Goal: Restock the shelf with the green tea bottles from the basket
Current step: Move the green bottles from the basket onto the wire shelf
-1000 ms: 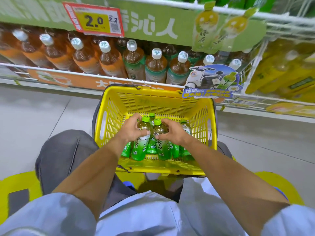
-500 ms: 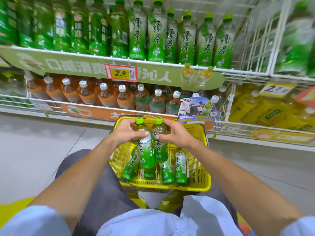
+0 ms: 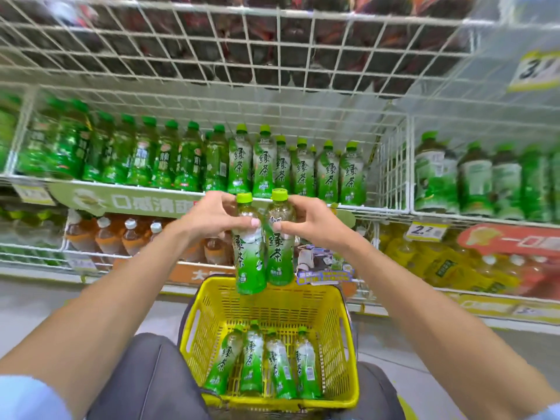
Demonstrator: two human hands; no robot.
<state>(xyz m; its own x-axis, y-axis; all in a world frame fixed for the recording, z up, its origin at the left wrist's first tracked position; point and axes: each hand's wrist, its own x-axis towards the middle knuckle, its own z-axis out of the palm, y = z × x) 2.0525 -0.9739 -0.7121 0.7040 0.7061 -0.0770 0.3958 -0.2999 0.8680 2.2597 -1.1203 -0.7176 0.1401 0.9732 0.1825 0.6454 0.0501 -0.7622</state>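
My left hand (image 3: 212, 219) grips the neck of one green tea bottle (image 3: 250, 262), and my right hand (image 3: 309, 221) grips a second green tea bottle (image 3: 280, 253) beside it. Both bottles hang upright, side by side, above the yellow basket (image 3: 342, 344) and just below the front edge of the green tea shelf (image 3: 372, 209). Several more green tea bottles (image 3: 263, 365) lie in the basket's bottom. A row of matching bottles (image 3: 298, 171) stands on the shelf straight ahead.
A white wire grid (image 3: 242, 74) roofs the green tea shelf, and a wire divider (image 3: 391, 168) closes its right side. Darker green bottles (image 3: 121, 153) fill the shelf's left part. Brown tea bottles (image 3: 115, 234) and yellow drinks (image 3: 439, 262) sit on the shelf below.
Both hands have lifted the two bottles out of the basket and up to the level of the green tea shelf. The view has tilted upward.
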